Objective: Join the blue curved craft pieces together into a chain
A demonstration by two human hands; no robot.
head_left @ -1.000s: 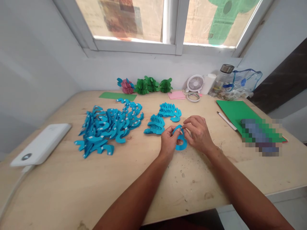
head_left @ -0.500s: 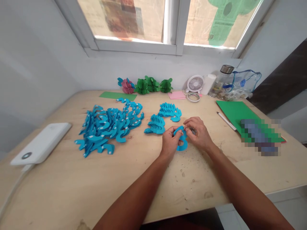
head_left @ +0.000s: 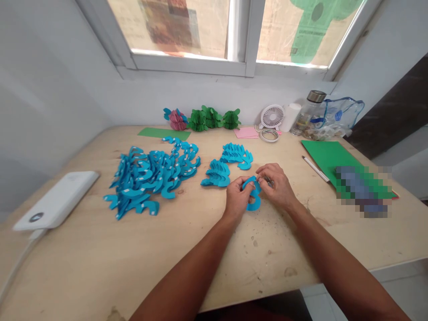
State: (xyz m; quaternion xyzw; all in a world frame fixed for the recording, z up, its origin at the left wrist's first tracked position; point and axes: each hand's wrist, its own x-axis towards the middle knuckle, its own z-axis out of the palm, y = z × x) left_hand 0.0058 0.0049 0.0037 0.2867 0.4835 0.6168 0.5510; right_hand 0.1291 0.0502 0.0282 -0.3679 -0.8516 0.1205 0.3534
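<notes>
Near the middle of the table, a curved blue paper piece [head_left: 254,204] is pinched between the thumb and fingers of my left hand [head_left: 238,195]. My right hand [head_left: 276,185] is closed at the upper right edge of the same piece, its fingertips pressed together on the paper. A small dark, shiny thing [head_left: 269,182] shows under the right fingers; its kind is unclear. Just beyond my left hand lie a fanned stack of blue wavy paper pieces [head_left: 218,174] and another such stack [head_left: 233,153]. To the left spreads a large heap of blue paper strips [head_left: 152,171] with white squares on them.
A white power bank [head_left: 60,198] with a cable lies at left. Along the wall stand green paper ornaments [head_left: 212,118], a small fan [head_left: 272,117] and a bottle [head_left: 309,111]. Tape rolls [head_left: 269,135], a pen [head_left: 315,169] and green sheets [head_left: 329,156] lie at right.
</notes>
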